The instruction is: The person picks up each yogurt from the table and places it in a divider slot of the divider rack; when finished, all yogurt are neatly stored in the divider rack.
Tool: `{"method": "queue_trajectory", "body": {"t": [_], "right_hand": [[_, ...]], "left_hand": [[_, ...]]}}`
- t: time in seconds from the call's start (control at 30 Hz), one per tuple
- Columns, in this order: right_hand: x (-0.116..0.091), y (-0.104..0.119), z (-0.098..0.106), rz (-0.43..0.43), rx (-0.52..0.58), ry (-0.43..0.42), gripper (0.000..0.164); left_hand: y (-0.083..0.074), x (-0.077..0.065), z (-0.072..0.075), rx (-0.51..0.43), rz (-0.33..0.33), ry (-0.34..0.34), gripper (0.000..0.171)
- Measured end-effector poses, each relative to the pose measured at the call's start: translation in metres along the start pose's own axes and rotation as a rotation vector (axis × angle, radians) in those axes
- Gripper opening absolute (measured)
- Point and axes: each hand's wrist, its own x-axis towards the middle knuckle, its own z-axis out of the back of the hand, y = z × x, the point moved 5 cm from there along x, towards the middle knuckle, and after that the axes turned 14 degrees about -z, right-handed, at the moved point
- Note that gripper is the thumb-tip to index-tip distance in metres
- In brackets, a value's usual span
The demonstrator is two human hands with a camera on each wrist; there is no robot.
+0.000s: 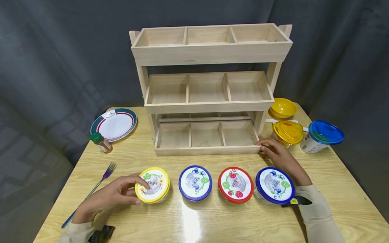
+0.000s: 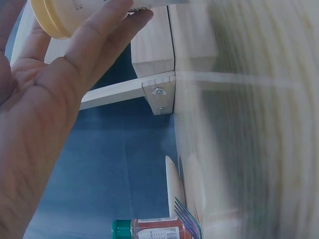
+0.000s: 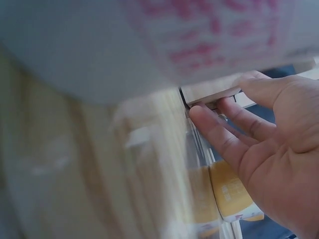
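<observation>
A lidded tub with a yellow rim (image 1: 155, 179) stands at the left of a row on the table. My left hand (image 1: 117, 194) holds it, index finger across the lid and thumb at the near side; the left wrist view shows the tub (image 2: 60, 20) between the fingers. To its right stand a blue-rimmed tub (image 1: 195, 183), a red-rimmed tub (image 1: 235, 185) and another blue-rimmed tub (image 1: 275, 185). My right hand (image 1: 278, 155) grips the right front corner of the three-tier wooden rack (image 1: 209, 151), thumb and fingers on either side of that corner.
A plate (image 1: 117, 125), a green-capped spice jar (image 1: 101, 142) and a fork (image 1: 91, 192) lie at the left. At the right stand a yellow bowl (image 1: 283, 108), a yellow-lidded container (image 1: 288, 132) and a blue-lidded one (image 1: 320, 136). A dark curtain hangs behind the rack.
</observation>
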Motion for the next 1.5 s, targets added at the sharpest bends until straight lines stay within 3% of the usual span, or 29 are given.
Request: {"method": "queue_trajectory", "body": {"t": [0.4,0.7,1.17,1.33,1.5], "right_hand": [[-0.001,-0.003,0.001,-0.004,0.034,0.008,0.029],[-0.003,-0.002,-0.001,-0.037,0.058,0.024,0.032],[-0.001,-0.003,-0.001,-0.049,0.047,0.008,0.031],[-0.001,0.0,0.001,-0.018,0.045,-0.01,0.03],[0.0,-0.001,-0.001,-0.013,0.045,-0.019,0.03]], "left_hand": [[0.0,0.003,0.0,0.034,-0.013,-0.019,0.035],[0.0,0.004,-0.001,-0.012,-0.09,-0.035,0.035],[-0.003,0.001,0.008,0.093,-0.074,-0.111,0.036],[-0.009,0.005,0.01,0.086,-0.098,-0.127,0.037],[-0.019,0.012,0.015,0.11,-0.072,-0.146,0.037]]}}
